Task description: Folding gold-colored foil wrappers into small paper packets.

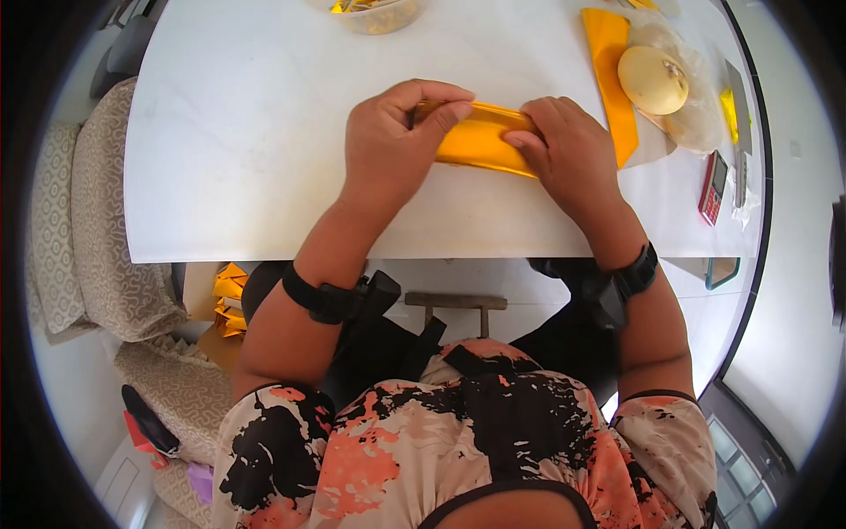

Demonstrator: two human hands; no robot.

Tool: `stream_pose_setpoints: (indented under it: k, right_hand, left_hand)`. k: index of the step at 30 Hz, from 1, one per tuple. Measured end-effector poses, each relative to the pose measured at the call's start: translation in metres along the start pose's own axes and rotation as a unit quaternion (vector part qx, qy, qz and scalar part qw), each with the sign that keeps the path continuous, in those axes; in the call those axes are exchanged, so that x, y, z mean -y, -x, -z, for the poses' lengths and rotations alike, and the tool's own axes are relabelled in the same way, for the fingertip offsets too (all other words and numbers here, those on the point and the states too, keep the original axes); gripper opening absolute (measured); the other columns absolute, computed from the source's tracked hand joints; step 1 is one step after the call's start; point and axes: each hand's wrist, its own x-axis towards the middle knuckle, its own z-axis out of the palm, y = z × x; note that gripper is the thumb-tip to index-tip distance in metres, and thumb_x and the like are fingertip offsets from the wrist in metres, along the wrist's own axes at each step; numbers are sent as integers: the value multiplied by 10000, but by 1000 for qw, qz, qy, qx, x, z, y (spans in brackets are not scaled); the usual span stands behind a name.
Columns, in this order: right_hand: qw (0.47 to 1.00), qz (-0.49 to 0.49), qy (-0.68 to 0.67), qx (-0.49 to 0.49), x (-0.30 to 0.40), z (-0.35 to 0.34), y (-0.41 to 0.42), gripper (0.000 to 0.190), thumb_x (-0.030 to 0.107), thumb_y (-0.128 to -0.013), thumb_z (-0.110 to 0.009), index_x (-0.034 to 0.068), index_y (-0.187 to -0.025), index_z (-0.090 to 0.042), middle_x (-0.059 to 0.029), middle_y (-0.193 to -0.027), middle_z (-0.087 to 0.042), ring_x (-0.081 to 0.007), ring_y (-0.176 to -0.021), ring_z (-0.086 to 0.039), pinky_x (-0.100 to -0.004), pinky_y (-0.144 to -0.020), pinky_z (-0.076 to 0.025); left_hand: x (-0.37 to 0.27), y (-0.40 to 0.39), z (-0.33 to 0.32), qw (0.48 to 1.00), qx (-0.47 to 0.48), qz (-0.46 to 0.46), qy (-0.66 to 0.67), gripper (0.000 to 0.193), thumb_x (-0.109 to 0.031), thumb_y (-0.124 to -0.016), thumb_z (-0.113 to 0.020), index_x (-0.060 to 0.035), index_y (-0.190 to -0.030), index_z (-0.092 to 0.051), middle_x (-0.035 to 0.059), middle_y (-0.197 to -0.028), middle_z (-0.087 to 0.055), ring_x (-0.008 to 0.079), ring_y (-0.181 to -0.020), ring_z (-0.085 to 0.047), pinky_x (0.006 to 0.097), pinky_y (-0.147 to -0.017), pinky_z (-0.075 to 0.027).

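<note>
A strip of shiny gold foil paper (pixel 486 139) is stretched between my two hands above the white table (pixel 244 145). My left hand (pixel 396 135) pinches its upper left part between thumb and forefinger. At the other end, my right hand (pixel 572 145) grips the paper with thumb and fingers. The long upper edge looks folded over. Just right of my right hand lies a flat strip of gold paper (pixel 611 86), partly beside a round pale-yellow fruit (pixel 653 79) that rests on a clear plastic bag (pixel 704 112).
A clear plastic bowl (pixel 380 16) with folded gold pieces stands at the far edge of view. Towards the right lie a red keypad phone (pixel 713 188) and a knife (pixel 738 109). Folded gold papers (pixel 231 297) sit in a box below left, near a patterned covered chair (pixel 125 211).
</note>
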Motion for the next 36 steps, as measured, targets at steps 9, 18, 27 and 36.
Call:
stream_pose_setpoints:
  k: [9,18,27,36]
  right_hand:
    - [997,-6,52,53,10,-19,-5,372,458,-937,-668,93,-889,-615,-52,-793,-637,-241,-790,-645,-359,-683,-527]
    - [999,-11,18,29,19,-19,-8,116,169,-878,-697,77,-907,-632,-42,-838,-651,-242,-851,-624,-384,-760,-525]
    - [996,-51,55,48,11,-8,-4,181,127,-904,-665,33,-1059,-648,-113,-1011,-672,-318,-1007,-608,-420,-895,-497]
    - [985,-7,-107,-133,38,-54,-29,609,504,-1017,-529,36,-1404,-480,-192,-1425,-522,-437,-1378,-432,-551,-1205,-243]
  left_hand:
    - [1,-8,20,984,48,32,-169,220,-137,-923,-731,-50,-1125,-747,72,-1040,-740,152,-898,-672,288,-791,-538]
    - [9,-16,-38,898,29,-302,-318,482,-333,-1042,-562,-114,-1469,-523,133,-1486,-543,363,-1435,-419,539,-1239,-191]
    - [33,-24,-47,919,19,-227,-323,473,-201,-1067,-471,-108,-1529,-430,130,-1498,-519,388,-1497,-329,560,-1260,-129]
    - [41,-23,-52,870,22,-284,-402,591,-209,-992,-529,-21,-1534,-384,169,-1490,-508,423,-1502,-305,560,-1268,-121]
